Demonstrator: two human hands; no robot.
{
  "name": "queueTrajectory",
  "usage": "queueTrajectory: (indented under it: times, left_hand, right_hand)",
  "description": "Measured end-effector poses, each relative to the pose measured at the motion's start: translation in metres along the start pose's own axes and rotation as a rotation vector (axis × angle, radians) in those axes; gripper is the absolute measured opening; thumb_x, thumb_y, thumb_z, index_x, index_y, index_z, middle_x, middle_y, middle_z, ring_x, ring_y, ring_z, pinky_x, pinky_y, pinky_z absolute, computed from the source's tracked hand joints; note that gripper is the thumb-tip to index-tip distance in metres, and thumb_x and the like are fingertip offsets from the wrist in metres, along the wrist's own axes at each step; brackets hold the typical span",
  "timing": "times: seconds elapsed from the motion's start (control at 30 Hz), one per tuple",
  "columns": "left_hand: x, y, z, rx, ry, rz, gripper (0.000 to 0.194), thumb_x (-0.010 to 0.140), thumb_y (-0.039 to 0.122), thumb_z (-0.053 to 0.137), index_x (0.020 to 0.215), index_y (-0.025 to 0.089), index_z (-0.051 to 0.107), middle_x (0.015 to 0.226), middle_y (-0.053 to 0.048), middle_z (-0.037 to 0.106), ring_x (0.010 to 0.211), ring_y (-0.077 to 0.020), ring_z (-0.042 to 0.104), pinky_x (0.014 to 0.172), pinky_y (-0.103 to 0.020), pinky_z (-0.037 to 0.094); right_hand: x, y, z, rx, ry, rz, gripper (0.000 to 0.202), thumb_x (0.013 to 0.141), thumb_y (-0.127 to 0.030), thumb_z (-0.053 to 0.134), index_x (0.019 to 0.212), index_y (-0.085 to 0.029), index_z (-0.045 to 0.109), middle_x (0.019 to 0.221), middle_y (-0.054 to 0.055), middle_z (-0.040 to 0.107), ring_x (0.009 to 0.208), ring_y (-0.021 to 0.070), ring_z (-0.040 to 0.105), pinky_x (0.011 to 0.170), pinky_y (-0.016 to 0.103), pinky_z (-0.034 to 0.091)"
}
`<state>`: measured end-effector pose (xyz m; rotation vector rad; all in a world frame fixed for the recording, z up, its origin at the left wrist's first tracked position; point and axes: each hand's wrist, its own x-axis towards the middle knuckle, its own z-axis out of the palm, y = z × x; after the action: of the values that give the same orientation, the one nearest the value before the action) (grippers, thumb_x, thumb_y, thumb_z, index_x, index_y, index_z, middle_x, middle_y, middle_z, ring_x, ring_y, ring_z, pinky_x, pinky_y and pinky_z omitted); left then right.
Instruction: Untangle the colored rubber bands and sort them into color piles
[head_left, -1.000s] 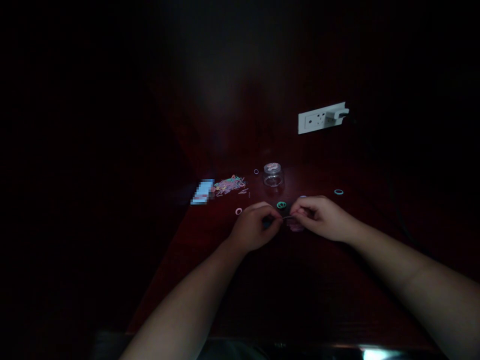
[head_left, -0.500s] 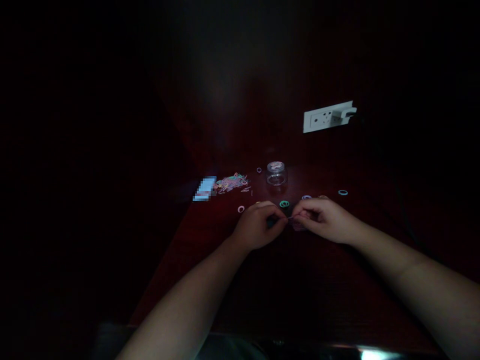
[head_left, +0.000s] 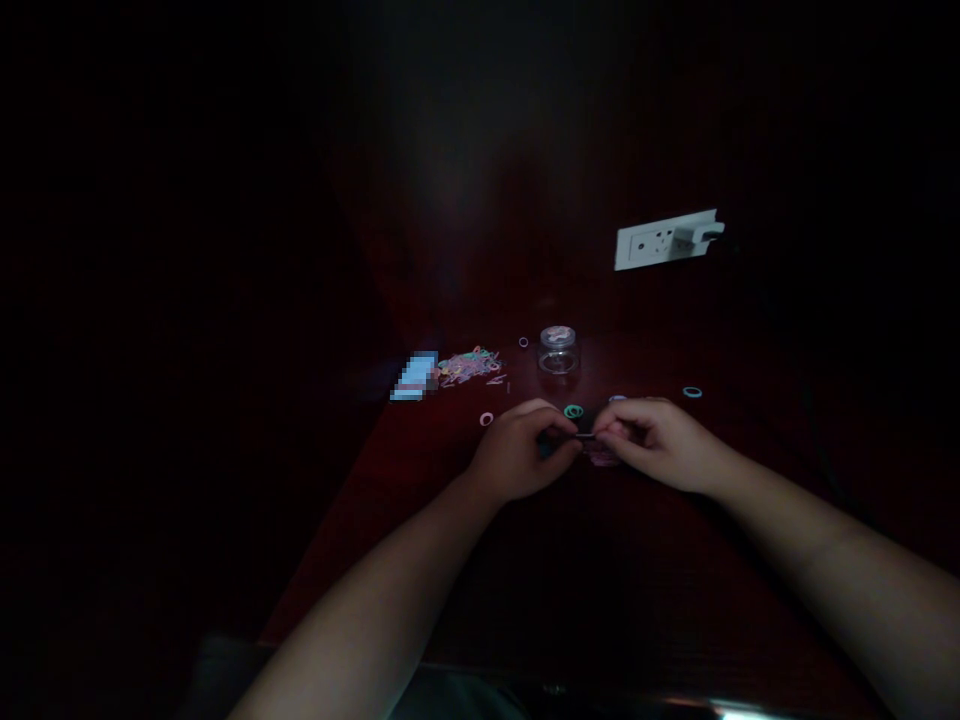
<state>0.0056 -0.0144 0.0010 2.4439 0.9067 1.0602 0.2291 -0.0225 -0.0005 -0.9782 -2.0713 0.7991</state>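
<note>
In the head view, my left hand [head_left: 521,450] and my right hand [head_left: 656,440] face each other low over the table. A thin pale hair tie [head_left: 585,435] is stretched between them, pinched at each end by thumb and fingertips. Just beneath my right fingertips lies a small cluster of pinkish hair ties [head_left: 602,456], partly hidden. Green hair ties [head_left: 573,411] lie right behind the gap between my hands. A purple hair tie [head_left: 617,399] shows behind my right fingers, mostly covered. A pink hair tie [head_left: 487,419] rests beside my left hand.
A clear lidded jar [head_left: 559,352] stands behind my hands. To its left are a heap of coloured hair ties [head_left: 471,366] and a lit phone [head_left: 415,376]. A blue hair tie [head_left: 692,392] lies at right. A wall socket [head_left: 666,240] holds a plug. The scene is dim.
My fingertips have drawn slightly apart, and more of the pale hair tie shows stretched between them. The whole view has shifted a little.
</note>
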Motion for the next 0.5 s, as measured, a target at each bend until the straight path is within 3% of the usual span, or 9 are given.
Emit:
queueTrajectory:
  times: [0.27,0.5]
  left_hand:
    - [0.002,-0.001,0.000,0.003,-0.007,0.038,0.007,0.087,0.021,0.062,0.086,0.019,0.068,0.088,-0.002,0.069,0.082,-0.0142,0.064,0.076,-0.028,0.051]
    - [0.002,-0.002,0.000,0.013,-0.033,0.028,0.009,0.087,0.022,0.061,0.085,0.019,0.069,0.088,-0.002,0.070,0.082,-0.0149,0.064,0.078,-0.030,0.051]
  right_hand:
    - [0.000,0.002,-0.002,-0.052,0.001,-0.031,0.022,0.091,-0.036,0.058,0.082,-0.017,0.066,0.068,0.004,0.069,0.058,0.0135,0.061,0.053,0.024,0.046]
    - [-0.001,0.004,-0.017,-0.185,0.084,-0.090,0.021,0.090,-0.032,0.057,0.081,-0.016,0.067,0.069,0.004,0.065,0.059,0.0143,0.057,0.053,0.026,0.043]
